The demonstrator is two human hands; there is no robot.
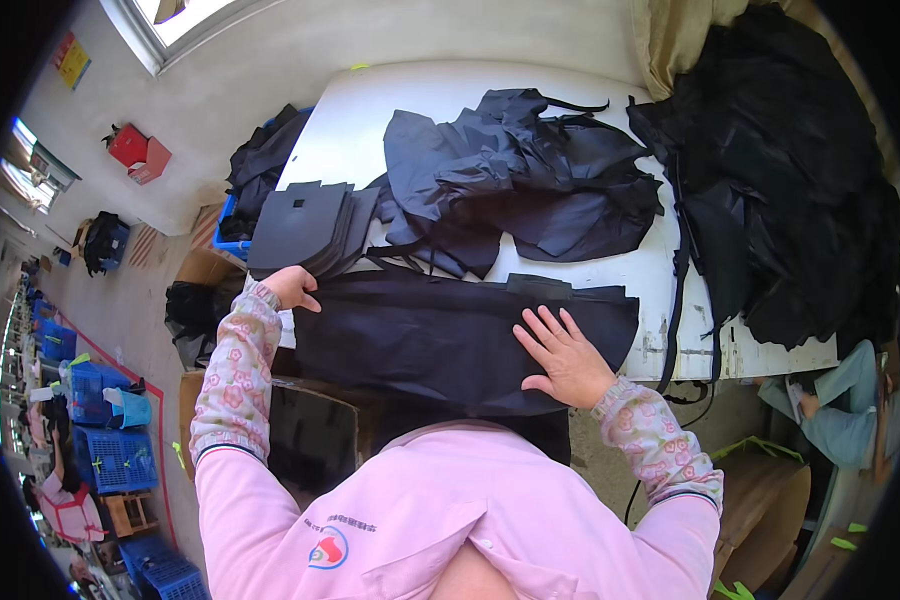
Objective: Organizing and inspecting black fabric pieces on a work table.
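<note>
I'm resting spread right fingers [546,322] on nearly flat black cloth [420,345], left fingers [307,283] curled, grip unclear, rumpled heap [515,180] not yet flattened.

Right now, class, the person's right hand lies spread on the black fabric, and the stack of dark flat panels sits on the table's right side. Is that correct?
Not quite: the head view shows the stack of dark flat panels on the left side of the table, near the left hand. The right hand does lie spread on the black fabric.
</note>
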